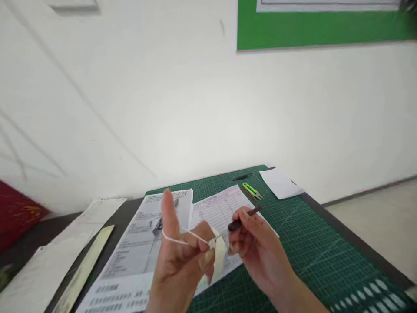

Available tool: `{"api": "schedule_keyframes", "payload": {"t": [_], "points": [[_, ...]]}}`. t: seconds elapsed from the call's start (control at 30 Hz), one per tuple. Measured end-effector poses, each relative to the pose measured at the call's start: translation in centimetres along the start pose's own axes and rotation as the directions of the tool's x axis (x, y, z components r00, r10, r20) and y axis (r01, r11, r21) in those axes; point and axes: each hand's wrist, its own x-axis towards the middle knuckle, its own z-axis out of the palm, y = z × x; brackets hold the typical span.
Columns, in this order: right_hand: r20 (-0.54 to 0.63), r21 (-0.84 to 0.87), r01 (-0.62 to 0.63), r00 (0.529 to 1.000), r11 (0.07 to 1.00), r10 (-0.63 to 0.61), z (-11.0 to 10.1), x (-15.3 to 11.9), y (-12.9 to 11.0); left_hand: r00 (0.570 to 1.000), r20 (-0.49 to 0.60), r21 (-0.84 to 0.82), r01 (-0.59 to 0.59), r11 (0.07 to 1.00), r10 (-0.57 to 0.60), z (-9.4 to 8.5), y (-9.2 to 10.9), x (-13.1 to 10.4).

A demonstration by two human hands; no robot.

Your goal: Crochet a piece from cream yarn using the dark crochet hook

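My left hand (177,269) pinches a small piece of white crochet work (213,243) between thumb and fingers, its index finger raised. White yarn (174,239) wraps that finger and runs across to the piece. In my right hand (260,243) is a crochet hook (235,224) with a dark handle, its thin metal shaft pointing left to the stitches. The hook's tip is too small to make out at the work. A pale, cream-white thing (220,254) hangs just below the pinched stitches; its kind is unclear.
Beneath my hands lie a printed sheet (130,243) and a ruled form (224,204) on a green cutting mat (312,243). Farther back are green thread snips (251,190), a dark pen-like tool (243,177) and white paper (280,182). More papers (65,243) lie left; a white wall (195,108) stands behind.
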Motion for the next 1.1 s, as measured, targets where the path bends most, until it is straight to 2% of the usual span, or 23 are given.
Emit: {"api": "schedule_keyframes", "payload": {"t": [0.1, 0.2, 0.27, 0.3, 0.37, 0.43, 0.5, 0.67, 0.73, 0.83, 0.97, 1.1], "points": [[-0.016, -0.017, 0.048, 0.999, 0.999, -0.048, 0.0, -0.2, 0.0, 0.999, 0.027, 0.029, 0.015, 0.999, -0.016, 0.3, 0.2, 0.5], [-0.054, -0.029, 0.091, 0.994, 0.995, -0.092, -0.1, -0.1, 0.0, 0.992, 0.116, 0.105, 0.036, 0.994, -0.049, -0.2, 0.7, 1.2], [-0.084, -0.027, 0.112, 0.99, 0.993, -0.114, -0.2, 0.1, 0.1, 0.969, 0.236, 0.169, 0.038, 0.985, -0.077, -0.9, 1.3, 1.8], [-0.094, -0.024, 0.118, 0.988, 0.993, -0.12, -0.3, 0.3, 0.1, 0.944, 0.316, 0.198, 0.033, 0.98, -0.096, -1.4, 1.7, 2.1], [-0.104, -0.023, 0.118, 0.987, 0.993, -0.12, -0.3, 0.5, 0.1, 0.907, 0.392, 0.256, 0.052, 0.965, -0.153, -2.2, 2.5, 2.7], [-0.116, -0.017, 0.106, 0.987, 0.994, -0.107, -0.4, 0.6, 0.1, 0.913, 0.346, 0.302, 0.109, 0.947, -0.215, -3.0, 3.3, 3.2], [-0.137, 0.002, 0.076, 0.988, 0.997, -0.075, -0.5, 0.8, 0.2, 0.918, 0.287, 0.415, 0.14, 0.899, -0.275, -3.6, 3.8, 3.6], [-0.151, 0.037, 0.006, 0.989, 0.999, 0.0, -0.7, 1.4, 0.2, 0.888, 0.201, 0.591, 0.228, 0.774, -0.414, -4.0, 3.4, 4.0], [-0.146, 0.044, -0.018, 0.989, 0.999, 0.024, -0.8, 1.5, 0.1, 0.923, 0.113, 0.607, 0.23, 0.76, -0.369, -4.0, 3.1, 4.2], [-0.141, 0.049, -0.04, 0.989, 0.998, 0.046, -0.9, 1.7, 0.0, 0.98, -0.058, 0.583, 0.189, 0.79, -0.192, -4.6, 3.4, 4.7], [-0.131, 0.046, -0.065, 0.989, 0.997, 0.071, -1.0, 1.7, -0.3, 0.974, -0.2, 0.519, 0.196, 0.832, -0.105, -6.4, 4.4, 5.4], [-0.118, 0.037, -0.101, 0.987, 0.994, 0.105, -1.0, 1.7, -0.5, 0.95, -0.258, 0.539, 0.293, 0.79, -0.177, -7.2, 4.1, 6.0]]}}
